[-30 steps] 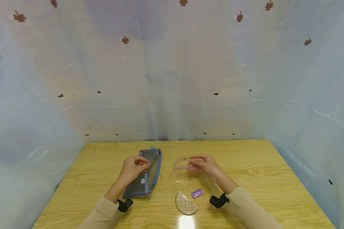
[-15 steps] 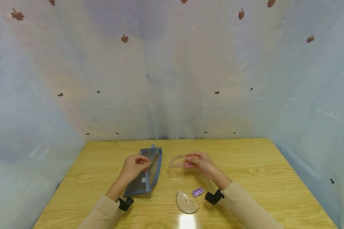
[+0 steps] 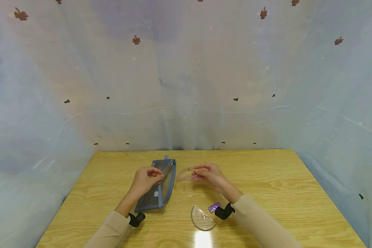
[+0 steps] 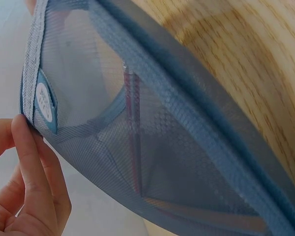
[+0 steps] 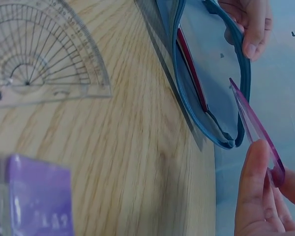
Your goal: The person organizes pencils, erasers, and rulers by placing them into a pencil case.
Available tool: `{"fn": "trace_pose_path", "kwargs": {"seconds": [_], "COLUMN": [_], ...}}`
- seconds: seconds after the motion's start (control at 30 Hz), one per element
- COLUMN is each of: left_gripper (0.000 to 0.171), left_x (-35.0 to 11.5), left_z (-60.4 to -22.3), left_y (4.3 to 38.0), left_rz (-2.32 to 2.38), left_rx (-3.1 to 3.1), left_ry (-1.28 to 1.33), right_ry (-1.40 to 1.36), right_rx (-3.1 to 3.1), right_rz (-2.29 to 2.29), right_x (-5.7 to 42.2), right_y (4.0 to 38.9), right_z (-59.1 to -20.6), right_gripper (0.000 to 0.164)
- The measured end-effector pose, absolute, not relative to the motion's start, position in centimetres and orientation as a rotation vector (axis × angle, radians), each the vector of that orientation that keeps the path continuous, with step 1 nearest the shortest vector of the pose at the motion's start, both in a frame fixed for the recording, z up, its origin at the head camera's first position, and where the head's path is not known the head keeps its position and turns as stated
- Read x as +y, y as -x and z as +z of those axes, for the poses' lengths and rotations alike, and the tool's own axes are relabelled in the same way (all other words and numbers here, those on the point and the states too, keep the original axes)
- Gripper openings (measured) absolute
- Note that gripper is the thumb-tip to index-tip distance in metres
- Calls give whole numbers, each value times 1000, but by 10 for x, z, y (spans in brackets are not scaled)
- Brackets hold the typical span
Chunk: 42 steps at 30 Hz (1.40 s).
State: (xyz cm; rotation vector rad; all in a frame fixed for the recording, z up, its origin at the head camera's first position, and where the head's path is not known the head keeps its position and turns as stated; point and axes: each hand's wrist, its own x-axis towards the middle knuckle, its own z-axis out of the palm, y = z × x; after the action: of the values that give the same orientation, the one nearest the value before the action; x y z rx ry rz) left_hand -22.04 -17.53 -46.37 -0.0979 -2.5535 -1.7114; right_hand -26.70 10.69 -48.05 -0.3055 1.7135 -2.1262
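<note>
My left hand point(image 3: 145, 181) pinches the upper edge of a blue mesh pencil case point(image 3: 147, 201), whose zip side gapes toward the right. Inside the case, a slim red stick like a pen or pencil point(image 5: 192, 71) shows; through the mesh in the left wrist view that red stick point(image 4: 133, 132) looks blurred. Between the thumb and fingers of my right hand point(image 3: 211, 176) is a clear, pink-tinted protractor point(image 5: 253, 118). It is held above the table, its free end just right of the case's mouth in the head view and overlapping the rim in the right wrist view.
A second, clear protractor point(image 3: 202, 220) lies flat on the wooden table point(image 3: 266, 186) near the front. Beside it is a purple eraser point(image 3: 214, 207), partly covered by the black wrist camera point(image 3: 224, 212). A pale curtain point(image 3: 186, 75) hangs behind the table.
My right hand has moved left with the pink protractor, bringing it close to the case's mouth. My left hand keeps its pinch on the case and stays nearly still.
</note>
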Motion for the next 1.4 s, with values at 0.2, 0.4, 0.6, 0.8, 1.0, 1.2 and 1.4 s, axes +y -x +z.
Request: {"fn": "trace_pose_path", "kwargs": {"seconds": [0.2,0.4,0.6,0.8,1.0,1.2,1.4], "left_gripper": [4,5,11,6,6,5,3], "left_x": [-175,-176,-177,-178,-178,-178,-178], "left_z": [-462,-463,-464,-464,-465,-464,-464], "left_y": [220,220,220,220,221,221,221], "left_rz": [-1711,-1724,-1705,-1691,-1681,-1674,-1701], "left_rx": [-2559,-2557,-2555,-2562,-2568,-2568,-2555], "left_ry": [89,86,101,112,115,104,92], "right_ry": [308,284,281,275,258,247,233], "right_rx": [1720,1697,1644,1621,1615,1606,1626], "right_rz": [-2120,-2145,-2176,-2191,-2197,-2202,-2192], "right_x": [99,91,83,75,67,60,54], "right_y": [268,269,269,269,269,270,270], "right_z": [-480,-484,-485,-485,-484,-484,-486], "right_gripper": [38,34,35,36,35,36,36]}}
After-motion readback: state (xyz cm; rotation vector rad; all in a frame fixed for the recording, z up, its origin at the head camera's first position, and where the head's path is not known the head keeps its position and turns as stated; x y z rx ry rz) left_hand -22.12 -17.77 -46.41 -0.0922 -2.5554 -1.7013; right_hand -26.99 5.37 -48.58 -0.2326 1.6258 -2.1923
